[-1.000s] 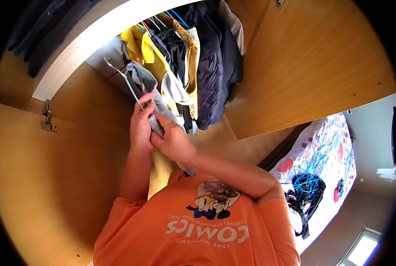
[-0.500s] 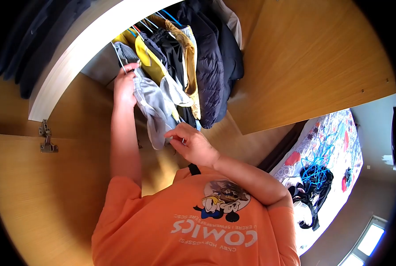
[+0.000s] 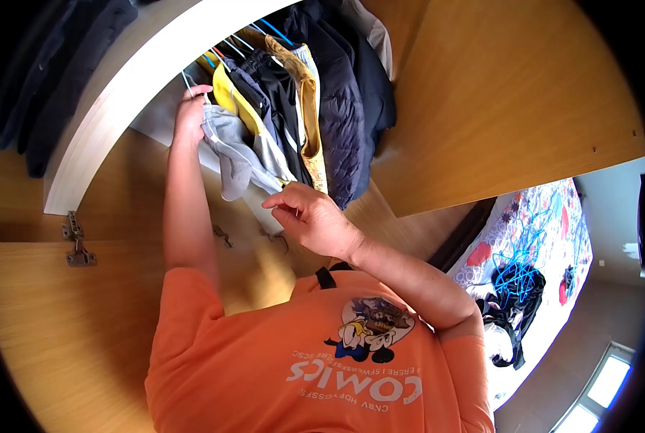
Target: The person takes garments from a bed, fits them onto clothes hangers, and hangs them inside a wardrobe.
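Observation:
High on the left, my left hand (image 3: 190, 119) is closed round the top of a grey garment (image 3: 229, 148) and its light hanger (image 3: 186, 79), just below the white-edged panel. The garment hangs beside a yellow one (image 3: 229, 90), its lower part swung toward the right. My right hand (image 3: 315, 220) is below the hanging clothes with loosely bent fingers and nothing visible between them. Black clothing (image 3: 279, 86), a brown-yellow patterned garment (image 3: 309, 108) and a dark puffer jacket (image 3: 339, 115) hang further right.
Wooden wardrobe doors stand open at the left (image 3: 63, 325) and right (image 3: 503, 101). Dark clothes (image 3: 70, 86) hang beyond the curved white edge (image 3: 106, 101). A bed with a floral cover (image 3: 546, 216) holds blue hangers (image 3: 517, 274) and a dark clothing pile (image 3: 517, 310).
The grey garment and its hanger went from between both hands up among the hanging clothes, with my left hand. My right hand has let go of the garment and moved right.

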{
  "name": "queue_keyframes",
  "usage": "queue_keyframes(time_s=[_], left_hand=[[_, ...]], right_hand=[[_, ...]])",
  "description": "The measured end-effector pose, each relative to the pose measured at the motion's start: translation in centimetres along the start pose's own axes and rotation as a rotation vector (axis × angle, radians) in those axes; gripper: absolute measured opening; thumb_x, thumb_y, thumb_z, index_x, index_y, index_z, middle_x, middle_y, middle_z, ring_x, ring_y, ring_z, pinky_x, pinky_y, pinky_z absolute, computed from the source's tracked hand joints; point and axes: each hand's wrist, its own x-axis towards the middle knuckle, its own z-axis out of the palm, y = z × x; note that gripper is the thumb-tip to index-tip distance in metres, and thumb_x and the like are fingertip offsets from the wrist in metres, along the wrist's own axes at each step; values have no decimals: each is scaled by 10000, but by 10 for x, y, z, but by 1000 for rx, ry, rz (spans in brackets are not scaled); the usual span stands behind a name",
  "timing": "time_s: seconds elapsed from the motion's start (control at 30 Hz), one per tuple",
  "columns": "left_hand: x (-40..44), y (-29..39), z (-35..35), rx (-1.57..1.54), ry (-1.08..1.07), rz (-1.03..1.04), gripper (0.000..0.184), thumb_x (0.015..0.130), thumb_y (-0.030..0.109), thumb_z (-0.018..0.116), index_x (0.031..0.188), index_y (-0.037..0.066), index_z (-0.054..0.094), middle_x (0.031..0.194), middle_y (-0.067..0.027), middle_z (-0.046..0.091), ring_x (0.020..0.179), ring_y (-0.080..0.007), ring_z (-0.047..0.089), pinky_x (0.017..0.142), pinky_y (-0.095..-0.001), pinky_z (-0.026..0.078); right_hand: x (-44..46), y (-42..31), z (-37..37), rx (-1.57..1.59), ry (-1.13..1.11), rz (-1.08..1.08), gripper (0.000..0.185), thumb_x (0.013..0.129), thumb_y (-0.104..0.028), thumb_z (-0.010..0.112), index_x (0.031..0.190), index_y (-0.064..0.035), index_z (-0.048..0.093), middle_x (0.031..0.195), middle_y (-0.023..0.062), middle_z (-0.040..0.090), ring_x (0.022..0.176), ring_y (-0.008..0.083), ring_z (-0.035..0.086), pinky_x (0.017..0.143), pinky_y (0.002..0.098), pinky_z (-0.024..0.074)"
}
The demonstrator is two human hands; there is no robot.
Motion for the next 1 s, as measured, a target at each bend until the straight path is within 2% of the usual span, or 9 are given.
queue_keyframes(time_s=[0.2,0.37,0.63,0.7,0.73,0.8,0.83,0.9,1.0], left_hand=[[7,-41,6,77,-28,21,248,798,-21,424,932,52,620,837,-63,558,723,-143,513,646,-260,425],[20,-24,7,14,26,45,198,780,8,454,923,56,582,889,-77,564,773,-176,527,729,-281,436],[-21,19,10,88,30,178,201,785,-3,429,917,46,572,751,-30,505,637,-107,465,590,-243,404],[-13,29,6,43,35,163,197,779,-1,432,910,54,569,742,-33,508,630,-113,466,586,-250,401],[2,25,-2,72,10,159,186,784,4,437,907,55,567,764,-39,517,660,-125,479,612,-261,411],[18,19,-7,100,-17,157,175,790,9,442,904,56,565,785,-45,526,689,-137,491,638,-273,420],[19,19,-5,80,-28,120,159,796,17,451,902,56,563,809,-52,533,716,-147,498,662,-283,425],[25,18,-2,59,-45,83,143,802,25,460,899,56,560,833,-58,540,744,-158,505,686,-293,429],[32,14,0,60,-88,33,122,810,38,473,901,56,552,859,-60,546,774,-158,506,704,-291,430]], right_hand=[[16,7,12,-33,-30,-32,142,814,-15,571,946,-33,622,798,92,564,674,187,570,619,284,464],[48,4,15,-75,-31,-13,156,818,-41,572,964,-36,627,842,109,591,719,208,603,657,299,484],[65,10,30,-114,-81,-11,215,804,-68,583,1016,-46,611,914,125,588,775,244,605,726,325,489],[90,-3,33,-181,-13,40,386,804,-96,575,1181,-39,516,1096,168,533,953,285,576,840,358,459],[103,-1,37,-180,-14,38,386,804,-96,575,1181,-39,516,1096,168,533,953,285,576,840,358,459],[131,1,45,-408,78,-67,560,810,-136,546,1326,-34,356,1281,203,408,1151,325,471,963,382,388],[142,5,50,-409,80,-69,560,810,-136,546,1326,-34,356,1281,203,408,1151,325,471,963,382,388],[158,10,58,-476,-118,200,670,803,-158,523,1392,-29,230,1378,213,311,1273,352,336,1035,387,315],[166,16,67,-429,-164,326,701,801,-127,468,1420,-37,152,1399,231,288,1220,367,408,1014,406,338]])
